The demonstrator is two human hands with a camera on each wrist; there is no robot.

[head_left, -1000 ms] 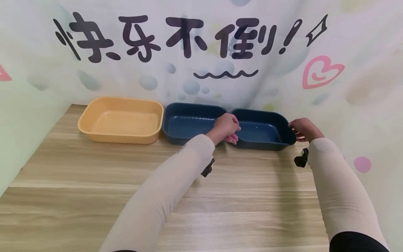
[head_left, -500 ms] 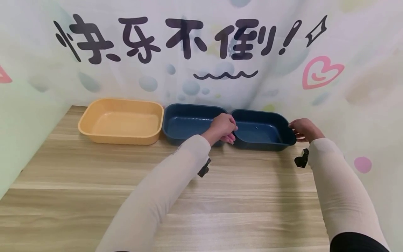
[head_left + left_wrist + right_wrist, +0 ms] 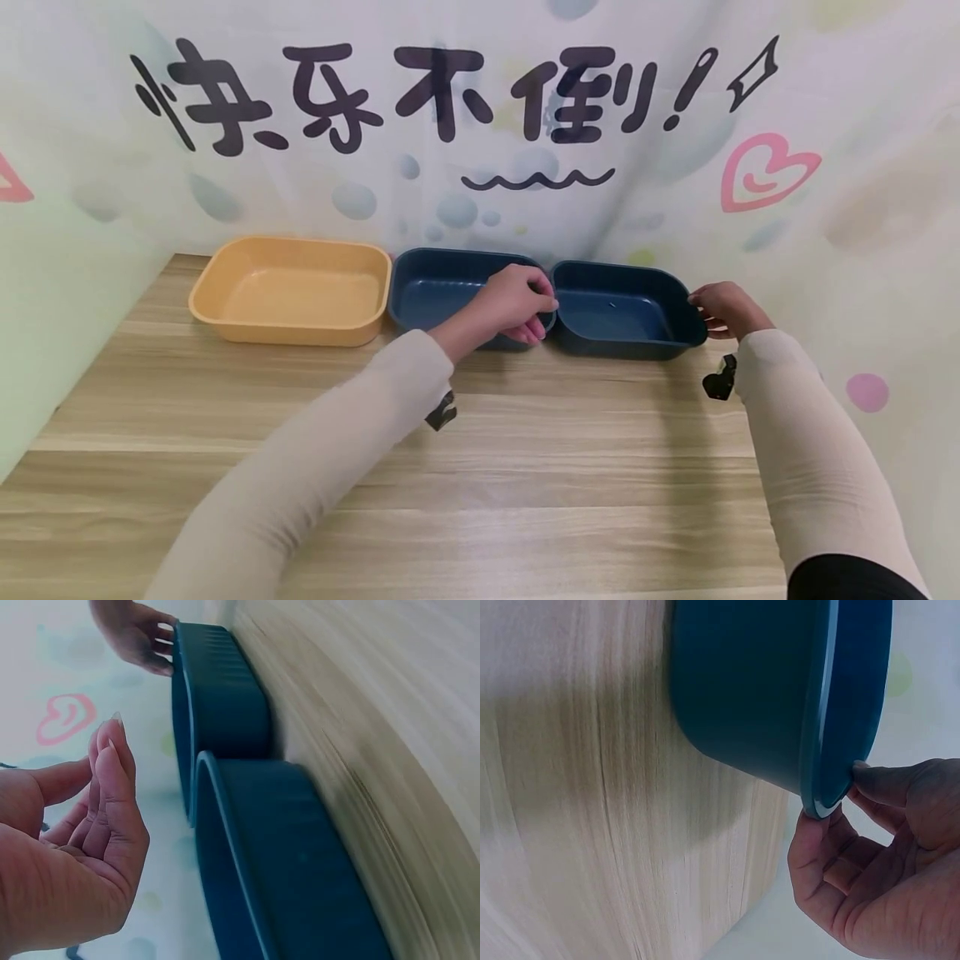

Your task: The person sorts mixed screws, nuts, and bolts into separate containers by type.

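- Head view: three trays are set in a row along the far edge of the wooden table (image 3: 525, 467), against the printed backdrop (image 3: 450, 150). The yellow tray (image 3: 291, 290) lies at the left, the middle blue tray (image 3: 435, 292) next to it, and the right blue tray (image 3: 626, 310) at the right, the two blue ones touching rim to rim.
- Head view: the right hand (image 3: 723, 308) is held at the right end of the right blue tray, probably so that the tray is steadied in the row. The left hand (image 3: 513, 304) is poised over the seam between the blue trays, above the middle tray's right end, fingers loosely bent.
- Head view, against the earlier frames: the left hand and its sleeve have been drawn back to the left, off the right blue tray's left rim. The right hand and all three trays are unchanged.
- Left wrist view: the left hand (image 3: 75, 847) is seen relaxed and empty, fingers (image 3: 112, 772) loosely curved together, apart from the rim of the middle blue tray (image 3: 285, 877). Beyond it lies the right blue tray (image 3: 217, 690), with the right hand (image 3: 139, 634) at its far end.
- Right wrist view: the rim of the right blue tray (image 3: 780, 690) is pinched by the right hand (image 3: 877, 862), thumb on one side and fingertips on the other; the tray's base rests on the table (image 3: 577, 787).
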